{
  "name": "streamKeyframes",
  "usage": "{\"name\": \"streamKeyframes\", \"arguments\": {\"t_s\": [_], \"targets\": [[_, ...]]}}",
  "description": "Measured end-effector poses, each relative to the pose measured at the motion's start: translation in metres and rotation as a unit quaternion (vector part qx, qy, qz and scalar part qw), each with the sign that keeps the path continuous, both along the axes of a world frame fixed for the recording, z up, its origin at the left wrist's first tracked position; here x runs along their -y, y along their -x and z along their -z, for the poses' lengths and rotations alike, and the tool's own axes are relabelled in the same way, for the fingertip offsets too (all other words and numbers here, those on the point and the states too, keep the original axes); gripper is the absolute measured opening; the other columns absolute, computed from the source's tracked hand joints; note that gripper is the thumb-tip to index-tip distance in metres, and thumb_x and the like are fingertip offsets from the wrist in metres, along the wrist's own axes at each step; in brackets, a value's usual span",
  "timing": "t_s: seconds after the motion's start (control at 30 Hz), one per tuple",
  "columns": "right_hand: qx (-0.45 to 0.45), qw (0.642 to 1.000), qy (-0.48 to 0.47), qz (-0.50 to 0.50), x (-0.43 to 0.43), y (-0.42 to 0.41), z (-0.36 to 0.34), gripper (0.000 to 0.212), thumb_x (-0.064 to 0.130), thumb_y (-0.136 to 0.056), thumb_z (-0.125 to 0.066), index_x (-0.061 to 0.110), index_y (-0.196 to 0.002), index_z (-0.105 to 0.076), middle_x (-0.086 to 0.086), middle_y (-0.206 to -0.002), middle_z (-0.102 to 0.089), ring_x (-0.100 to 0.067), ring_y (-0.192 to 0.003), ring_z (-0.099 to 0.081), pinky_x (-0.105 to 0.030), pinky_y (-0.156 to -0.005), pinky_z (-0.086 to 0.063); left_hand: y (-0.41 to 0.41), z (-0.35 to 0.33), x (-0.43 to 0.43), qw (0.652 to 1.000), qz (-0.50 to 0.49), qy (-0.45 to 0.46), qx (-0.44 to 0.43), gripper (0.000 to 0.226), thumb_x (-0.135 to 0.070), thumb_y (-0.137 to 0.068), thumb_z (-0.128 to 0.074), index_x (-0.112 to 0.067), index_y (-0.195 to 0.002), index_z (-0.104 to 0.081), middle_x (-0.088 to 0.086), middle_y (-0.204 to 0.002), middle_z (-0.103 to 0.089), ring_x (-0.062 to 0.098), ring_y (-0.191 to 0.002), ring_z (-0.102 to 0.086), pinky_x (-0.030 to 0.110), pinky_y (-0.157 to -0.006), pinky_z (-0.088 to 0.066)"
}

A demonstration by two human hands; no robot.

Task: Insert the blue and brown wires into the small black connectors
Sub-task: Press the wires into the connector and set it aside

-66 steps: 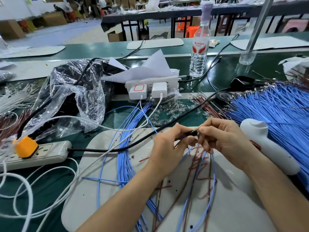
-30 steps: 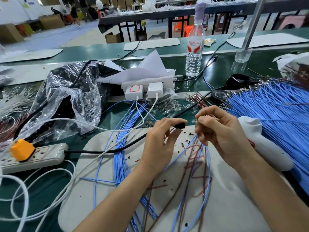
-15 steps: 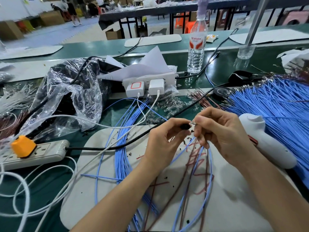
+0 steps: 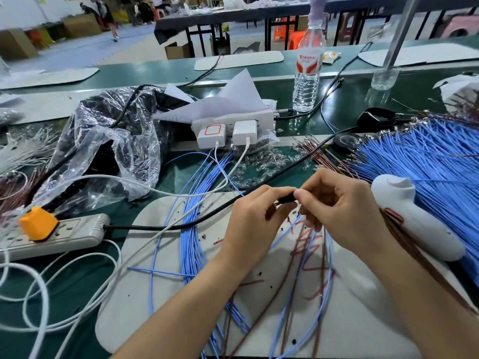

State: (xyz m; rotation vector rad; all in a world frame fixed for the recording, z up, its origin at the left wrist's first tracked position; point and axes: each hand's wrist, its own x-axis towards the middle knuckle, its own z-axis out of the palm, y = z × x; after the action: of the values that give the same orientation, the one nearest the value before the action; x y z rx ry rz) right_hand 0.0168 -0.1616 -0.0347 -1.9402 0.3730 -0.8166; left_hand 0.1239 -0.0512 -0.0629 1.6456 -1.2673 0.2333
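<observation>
- Our left hand (image 4: pixel 248 224) pinches the small black connector (image 4: pixel 286 198) between thumb and forefinger, just above the grey mat's (image 4: pixel 134 307) far edge.
- Our right hand (image 4: pixel 344 208) is curled tight at the connector's end. Whether it's holding a wire tip, can't tell.
- The blue wire (image 4: pixel 331 265) and brown wire (image 4: pixel 322 265) droop onto the mat.
- We reckon they're light and floppy, so grab near the tip.

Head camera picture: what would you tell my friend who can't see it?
The left hand pinches a small black connector; the right hand, meeting it, holds blue and brown wires that trail down over a white board.
</observation>
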Motion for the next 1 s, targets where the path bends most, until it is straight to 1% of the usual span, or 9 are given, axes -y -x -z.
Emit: {"name": "streamKeyframes", "arguments": {"t_s": [0.13,0.23,0.33,0.37,0.47,0.53,0.63,0.8,1.0], "targets": [[-0.004,0.99,-0.131,-0.061,0.007,0.003,-0.005,0.014,-0.001,-0.086,-0.064,0.0,-0.072,-0.06,-0.013,-0.054,-0.063,-0.023,-0.039,-0.057,-0.028,-0.038,-0.046,0.0,0.001,0.001,1.0,0.006,-0.002,0.015,0.024,-0.007,-0.079,-0.072,-0.007,-0.103,-0.072,-0.006,-0.08,-0.063,-0.009,-0.065,-0.045,0.006,-0.068,-0.038],[-0.01,0.982,-0.169,-0.079,0.009,0.003,-0.007,0.012,-0.001,-0.085,-0.062,-0.004,-0.074,-0.059,-0.013,-0.054,-0.063,-0.022,-0.038,-0.055,-0.026,-0.036,-0.044,0.001,-0.001,0.0,1.0,0.017,-0.015,-0.011,0.025,-0.011,-0.08,-0.069,-0.008,-0.106,-0.072,-0.002,-0.084,-0.069,-0.01,-0.061,-0.046,0.012,-0.065,-0.044],[-0.013,0.979,-0.186,-0.082,0.008,0.003,-0.007,0.012,-0.002,-0.086,-0.062,-0.008,-0.075,-0.058,-0.012,-0.053,-0.062,-0.022,-0.038,-0.055,-0.025,-0.036,-0.044,0.003,-0.002,-0.001,1.0,0.016,-0.025,-0.007,0.026,-0.014,-0.083,-0.065,-0.01,-0.108,-0.071,-0.006,-0.088,-0.072,-0.008,-0.068,-0.056,0.006,-0.068,-0.041],[-0.022,0.98,-0.181,-0.081,0.007,0.002,-0.006,0.013,-0.003,-0.086,-0.062,-0.009,-0.076,-0.057,-0.012,-0.052,-0.062,-0.022,-0.038,-0.055,-0.025,-0.037,-0.045,0.003,-0.002,-0.002,0.999,0.014,-0.033,0.002,0.026,-0.015,-0.084,-0.064,-0.01,-0.108,-0.071,-0.004,-0.093,-0.073,-0.003,-0.074,-0.061,0.01,-0.072,-0.045],[-0.053,0.979,-0.177,-0.082,0.008,0.001,-0.003,0.014,-0.003,-0.086,-0.062,-0.009,-0.075,-0.056,-0.012,-0.053,-0.063,-0.021,-0.039,-0.056,-0.027,-0.036,-0.046,0.002,-0.001,-0.002,0.998,0.018,-0.062,0.01,0.025,-0.015,-0.086,-0.062,-0.008,-0.108,-0.071,0.001,-0.103,-0.073,0.018,-0.091,-0.069,0.036,-0.078,-0.053],[-0.069,0.977,-0.183,-0.082,0.009,0.001,-0.002,0.015,-0.003,-0.086,-0.063,-0.005,-0.072,-0.056,-0.012,-0.052,-0.062,-0.02,-0.038,-0.056,-0.027,-0.036,-0.045,0.002,-0.001,-0.001,0.997,0.013,-0.071,0.037,0.024,-0.015,-0.085,-0.063,-0.006,-0.105,-0.072,0.005,-0.096,-0.074,0.022,-0.085,-0.07,0.039,-0.071,-0.054],[-0.082,0.972,-0.202,-0.088,0.011,0.002,-0.003,0.015,-0.003,-0.085,-0.063,-0.004,-0.071,-0.057,-0.013,-0.052,-0.062,-0.02,-0.039,-0.057,-0.025,-0.037,-0.046,0.003,-0.001,-0.001,0.995,0.004,-0.07,0.077,0.022,-0.015,-0.081,-0.067,-0.004,-0.099,-0.073,0.008,-0.08,-0.073,0.024,-0.069,-0.068,0.036,-0.057,-0.053],[-0.095,0.963,-0.233,-0.1,0.014,0.004,-0.004,0.012,-0.003,-0.084,-0.062,-0.006,-0.073,-0.057,-0.018,-0.055,-0.064,-0.022,-0.042,-0.061,-0.024,-0.04,-0.049,0.006,-0.004,-0.001,0.994,0.009,-0.059,0.096,0.024,-0.019,-0.083,-0.064,-0.002,-0.098,-0.073,0.008,-0.071,-0.071,0.024,-0.062,-0.066,0.033,-0.052,-0.052],[-0.121,0.958,-0.233,-0.117,0.016,0.006,-0.008,0.011,-0.003,-0.084,-0.062,-0.008,-0.075,-0.058,-0.018,-0.055,-0.064,-0.023,-0.043,-0.062,-0.024,-0.042,-0.051,0.01,-0.008,-0.002,0.989,0.017,-0.071,0.13,0.022,-0.013,-0.079,-0.068,-0.001,-0.097,-0.074,0.009,-0.065,-0.067,0.027,-0.054,-0.062,0.031,-0.047,-0.044]]}}
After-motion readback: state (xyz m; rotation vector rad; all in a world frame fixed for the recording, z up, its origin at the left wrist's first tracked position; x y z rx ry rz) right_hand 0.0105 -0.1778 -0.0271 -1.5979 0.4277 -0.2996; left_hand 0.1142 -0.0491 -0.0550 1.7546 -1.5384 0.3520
